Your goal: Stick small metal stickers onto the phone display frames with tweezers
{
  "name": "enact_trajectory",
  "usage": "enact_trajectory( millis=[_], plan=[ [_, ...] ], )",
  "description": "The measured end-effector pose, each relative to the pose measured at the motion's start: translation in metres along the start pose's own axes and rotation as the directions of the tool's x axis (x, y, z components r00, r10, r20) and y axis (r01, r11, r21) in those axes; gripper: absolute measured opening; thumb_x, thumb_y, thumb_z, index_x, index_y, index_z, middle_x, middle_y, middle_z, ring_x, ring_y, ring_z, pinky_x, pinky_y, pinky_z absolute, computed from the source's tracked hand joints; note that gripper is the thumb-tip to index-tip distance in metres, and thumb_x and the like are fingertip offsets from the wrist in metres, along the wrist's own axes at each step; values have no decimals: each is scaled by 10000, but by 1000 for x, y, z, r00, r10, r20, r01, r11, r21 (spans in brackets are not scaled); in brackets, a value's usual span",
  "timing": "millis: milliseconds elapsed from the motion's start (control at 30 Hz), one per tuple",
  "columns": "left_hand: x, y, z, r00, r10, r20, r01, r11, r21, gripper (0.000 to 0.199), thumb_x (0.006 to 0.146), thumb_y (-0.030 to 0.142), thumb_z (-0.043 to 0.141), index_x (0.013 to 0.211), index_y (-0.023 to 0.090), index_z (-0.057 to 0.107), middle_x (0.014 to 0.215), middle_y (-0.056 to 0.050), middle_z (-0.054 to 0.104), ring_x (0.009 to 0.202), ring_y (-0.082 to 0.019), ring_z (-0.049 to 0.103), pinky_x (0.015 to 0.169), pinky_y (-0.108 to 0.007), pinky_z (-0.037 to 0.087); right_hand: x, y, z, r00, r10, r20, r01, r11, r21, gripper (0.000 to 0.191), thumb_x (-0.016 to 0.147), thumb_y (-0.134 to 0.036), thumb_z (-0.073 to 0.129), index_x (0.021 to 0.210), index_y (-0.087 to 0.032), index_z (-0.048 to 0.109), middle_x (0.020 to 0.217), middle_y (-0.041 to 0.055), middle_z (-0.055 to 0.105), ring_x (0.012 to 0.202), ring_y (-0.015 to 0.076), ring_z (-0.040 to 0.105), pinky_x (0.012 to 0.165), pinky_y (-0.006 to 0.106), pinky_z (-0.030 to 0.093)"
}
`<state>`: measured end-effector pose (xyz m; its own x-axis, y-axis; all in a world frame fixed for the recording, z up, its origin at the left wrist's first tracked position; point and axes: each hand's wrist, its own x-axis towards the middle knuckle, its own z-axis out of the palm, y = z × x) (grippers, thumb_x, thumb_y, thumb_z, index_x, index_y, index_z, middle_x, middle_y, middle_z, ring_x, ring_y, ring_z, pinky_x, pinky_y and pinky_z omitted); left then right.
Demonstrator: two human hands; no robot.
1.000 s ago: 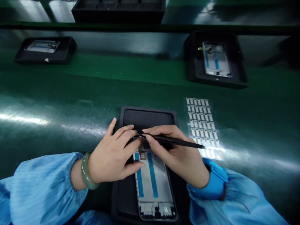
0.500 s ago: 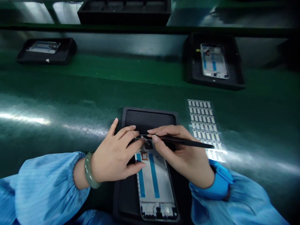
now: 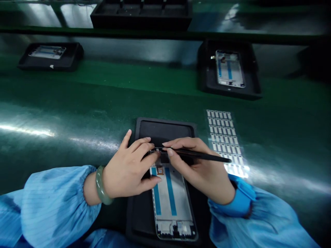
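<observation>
My left hand (image 3: 128, 170) lies over the top end of a phone mid-frame (image 3: 172, 203), with a jade bangle (image 3: 101, 186) on its wrist. The frame has white panels and blue strips and rests in a black tray (image 3: 165, 129). My right hand (image 3: 199, 168) pinches black tweezers (image 3: 201, 155), whose tips reach a small dark part (image 3: 163, 156) beside my left fingertips. The hands hide the frame's top end, and the tweezer tips are too small to show whether they grip anything.
A clear sheet of small white labels (image 3: 223, 141) lies right of the tray on the green mat. Farther off, black trays with phone frames stand at left (image 3: 50, 57) and right (image 3: 229, 69), beyond them a ledge (image 3: 165, 34) and another black tray (image 3: 141, 13).
My hands have barely moved, and the tweezer handle has swung slightly left. The view has shifted, so the far right tray sits farther left.
</observation>
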<state>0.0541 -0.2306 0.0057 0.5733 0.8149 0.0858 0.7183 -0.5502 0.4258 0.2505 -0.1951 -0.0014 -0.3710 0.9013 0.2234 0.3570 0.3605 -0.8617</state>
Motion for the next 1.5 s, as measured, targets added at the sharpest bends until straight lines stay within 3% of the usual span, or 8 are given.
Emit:
enact_trajectory(
  millis=[267, 533, 633, 900, 1100, 1500],
  plan=[
    [-1, 0, 0, 1000, -6, 3, 6, 1000, 13, 434, 883, 450, 463, 1184, 147, 542, 1228, -114, 550, 1287, -285, 379, 1107, -612, 84, 5, -8, 0, 995, -90, 38, 96, 976, -197, 113, 855, -150, 563, 941, -220, 543, 884, 22, 641, 823, 184, 637, 686, 303, 512],
    [1, 2, -2, 1000, -22, -5, 22, 999, 27, 410, 886, 419, 458, 1195, 159, 533, 1226, -98, 559, 1288, -270, 379, 1111, -607, 37, 15, -18, -4, 992, -76, 101, 104, 946, -308, 106, 850, -131, 525, 920, -206, 553, 834, 6, 634, 737, 160, 633, 660, 279, 490],
    [1, 3, -3, 1000, -28, 4, 28, 999, 28, 395, 887, 403, 457, 1187, 160, 540, 1231, -90, 557, 1292, -262, 373, 1112, -601, 37, 11, -13, -3, 997, -61, 51, 73, 953, -294, 87, 851, -152, 542, 916, -209, 550, 839, 9, 633, 733, 166, 634, 655, 290, 496],
    [2, 4, -3, 999, -27, 32, 26, 999, 20, 407, 894, 409, 445, 1211, 168, 529, 1252, -82, 539, 1307, -259, 349, 1112, -597, 48, 3, 1, -3, 997, 49, -54, -51, 998, -41, 86, 853, -230, 611, 920, -222, 558, 881, 24, 653, 796, 187, 659, 647, 292, 540],
    [2, 4, -2, 999, -23, 22, 23, 1000, 21, 403, 889, 400, 457, 1210, 168, 534, 1232, -83, 549, 1299, -263, 360, 1112, -600, 60, 4, 0, 0, 999, 21, -43, -25, 996, -87, 89, 857, -214, 612, 935, -224, 572, 898, 21, 648, 821, 183, 653, 681, 294, 546],
    [1, 4, -4, 999, -28, 26, 28, 999, 26, 402, 888, 384, 445, 1214, 166, 531, 1247, -97, 547, 1293, -275, 375, 1087, -641, 76, 3, -1, 2, 989, 57, -136, -72, 991, -108, 95, 830, -206, 635, 887, -222, 561, 836, 9, 653, 696, 164, 656, 589, 268, 525]
  ],
)
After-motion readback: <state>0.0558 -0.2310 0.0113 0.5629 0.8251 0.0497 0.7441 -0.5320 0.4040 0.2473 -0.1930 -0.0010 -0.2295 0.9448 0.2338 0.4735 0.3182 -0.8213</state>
